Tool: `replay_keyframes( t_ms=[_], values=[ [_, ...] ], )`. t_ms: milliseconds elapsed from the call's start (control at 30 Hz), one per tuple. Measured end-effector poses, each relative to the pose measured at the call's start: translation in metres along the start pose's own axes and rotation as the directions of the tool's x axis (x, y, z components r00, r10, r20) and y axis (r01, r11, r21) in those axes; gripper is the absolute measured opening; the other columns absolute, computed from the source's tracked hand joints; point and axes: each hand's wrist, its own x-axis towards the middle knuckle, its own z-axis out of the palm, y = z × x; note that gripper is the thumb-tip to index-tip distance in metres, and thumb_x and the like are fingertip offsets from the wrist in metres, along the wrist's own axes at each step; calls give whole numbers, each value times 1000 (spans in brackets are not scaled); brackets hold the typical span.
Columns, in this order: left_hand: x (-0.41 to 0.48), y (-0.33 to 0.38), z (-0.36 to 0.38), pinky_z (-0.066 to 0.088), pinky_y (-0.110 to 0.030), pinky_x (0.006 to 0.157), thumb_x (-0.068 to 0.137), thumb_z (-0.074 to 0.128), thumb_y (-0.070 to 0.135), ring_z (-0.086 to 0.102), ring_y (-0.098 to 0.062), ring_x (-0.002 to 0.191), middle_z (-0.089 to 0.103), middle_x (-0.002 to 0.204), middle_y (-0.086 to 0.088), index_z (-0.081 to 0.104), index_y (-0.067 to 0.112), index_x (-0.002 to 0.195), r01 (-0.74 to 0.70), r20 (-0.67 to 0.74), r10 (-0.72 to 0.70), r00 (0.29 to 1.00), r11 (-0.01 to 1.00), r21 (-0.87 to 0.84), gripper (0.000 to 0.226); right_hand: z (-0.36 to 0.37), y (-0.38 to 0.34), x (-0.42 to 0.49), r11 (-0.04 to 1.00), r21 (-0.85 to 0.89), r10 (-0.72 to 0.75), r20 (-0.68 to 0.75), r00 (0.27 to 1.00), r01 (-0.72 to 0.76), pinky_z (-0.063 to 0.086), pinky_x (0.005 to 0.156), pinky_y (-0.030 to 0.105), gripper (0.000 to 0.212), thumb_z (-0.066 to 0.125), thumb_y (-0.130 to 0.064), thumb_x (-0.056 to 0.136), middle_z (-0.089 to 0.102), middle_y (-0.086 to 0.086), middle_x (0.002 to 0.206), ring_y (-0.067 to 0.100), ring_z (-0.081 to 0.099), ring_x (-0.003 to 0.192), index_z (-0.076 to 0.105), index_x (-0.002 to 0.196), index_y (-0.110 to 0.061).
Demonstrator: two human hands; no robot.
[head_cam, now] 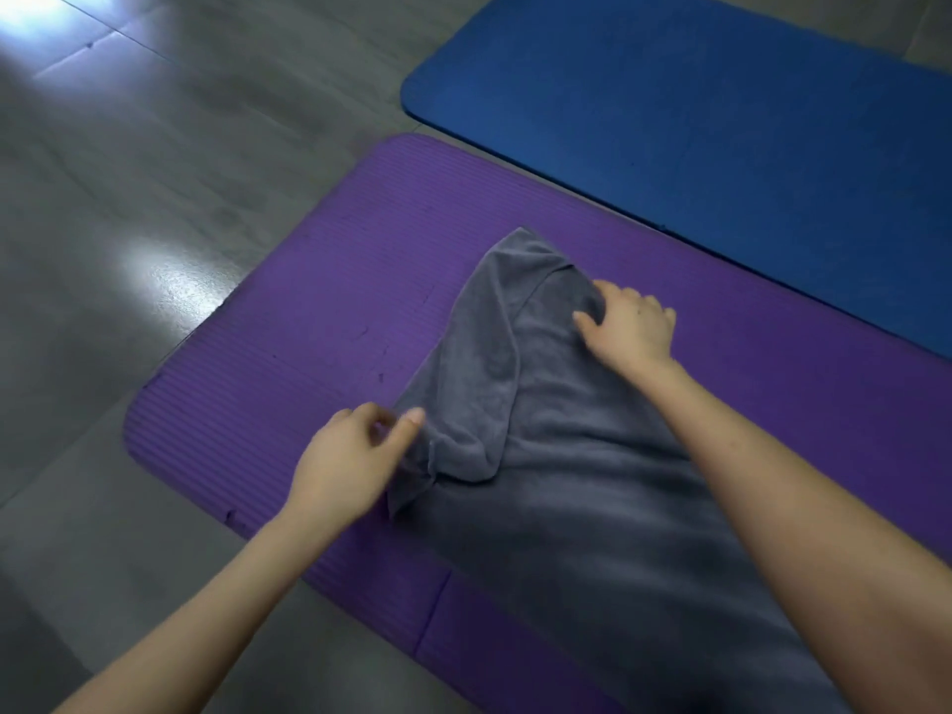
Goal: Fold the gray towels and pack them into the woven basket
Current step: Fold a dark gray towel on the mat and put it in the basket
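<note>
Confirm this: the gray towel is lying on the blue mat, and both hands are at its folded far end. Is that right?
Not quite. The head view shows the gray towel lying on the purple mat; the blue mat lies beyond it with no towel on it. The left hand and right hand are at its folded far end, as you said.

Gray towel (566, 456) rumpled on the purple mat (309, 301), right hand (631, 327) gripping it mid-mat, left hand (355, 456) at its edge.

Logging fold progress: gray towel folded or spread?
Partly folded: gray towel has its left edge flapped over itself, the rest spread on the purple mat; right hand grips the flap.
</note>
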Motion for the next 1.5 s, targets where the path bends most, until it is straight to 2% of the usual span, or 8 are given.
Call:
replay_keyframes(
  t_ms=[233, 400, 633, 800, 933, 1067, 1333, 1500],
  values=[
    [-20, 28, 7, 42, -28, 86, 47, 30, 95, 47, -17, 103, 47, 96, 8, 57, 24, 120, -241, 74, 231, 970, 951, 192, 106, 25, 58, -55, 983, -162, 71, -91, 993, -85, 31, 99, 50, 51, 64, -30, 84, 57, 22, 117, 41, 50, 107, 53, 130, -10],
    [-15, 18, 10, 42, -31, 64, 73, 75, 29, 59, -31, 76, 52, 73, -3, 66, 9, 80, -406, -14, 415, 910, 895, 187, 23, 40, 46, -96, 976, -127, -207, -330, 921, 174, 32, 102, 54, 46, 44, -39, 82, 65, 18, 114, 37, 60, 102, 68, 112, -14],
    [17, -60, -52, 40, -30, 67, 71, 67, -3, 62, -29, 77, 63, 72, -10, 65, 8, 76, 197, -299, -257, 919, 957, -215, 12, 57, 32, -115, 965, -113, -223, 133, 966, 238, 10, 113, 57, 87, 11, -75, 71, 22, 7, 156, 31, 17, 144, 31, 145, -35],
    [31, -81, -52, 44, -36, 80, 76, 61, 3, 58, -34, 96, 62, 103, -16, 61, 8, 116, 331, -75, -325, 943, 941, 77, 40, 47, 30, -117, 945, -132, -256, 269, 929, 299, 2, 117, 51, 99, 0, -83, 59, -1, 5, 159, 28, -3, 146, 12, 148, -41],
    [37, -44, -35, 44, -44, 85, 72, 46, 14, 51, -43, 101, 56, 116, -19, 62, 12, 116, 55, -207, 17, 978, 940, 336, 46, 37, 43, -121, 965, -27, -261, 42, 964, 262, 29, 111, 45, 80, 17, -69, 76, 40, 7, 148, 26, 37, 136, 47, 137, -27],
    [62, -4, 0, 48, -45, 69, 68, 41, 10, 54, -41, 77, 63, 90, -16, 70, 4, 95, -413, -181, 495, 850, 840, 353, 40, 26, 92, -121, 997, 0, -76, -360, 930, 81, 51, 75, 44, 45, 44, -38, 84, 70, 15, 101, 36, 65, 87, 68, 104, -6],
    [147, 104, 42, 46, -37, 59, 69, 53, -2, 55, -35, 68, 66, 80, -11, 71, 6, 87, -717, 30, 833, 552, 456, 527, 28, 21, 180, -120, 976, -49, 202, -170, 964, -213, 50, 70, 47, 29, 72, -18, 81, 65, 23, 87, 42, 61, 80, 69, 102, 1],
    [187, 138, 64, 30, -39, 86, 91, 47, 9, 47, -33, 111, 59, 121, -7, 58, 16, 125, -680, 223, 752, 621, 374, 630, 36, 11, 186, -116, 976, 57, 210, -24, 977, -208, 45, 80, 37, 23, 64, -33, 87, 68, 7, 100, 29, 61, 96, 69, 103, -17]
  ],
)
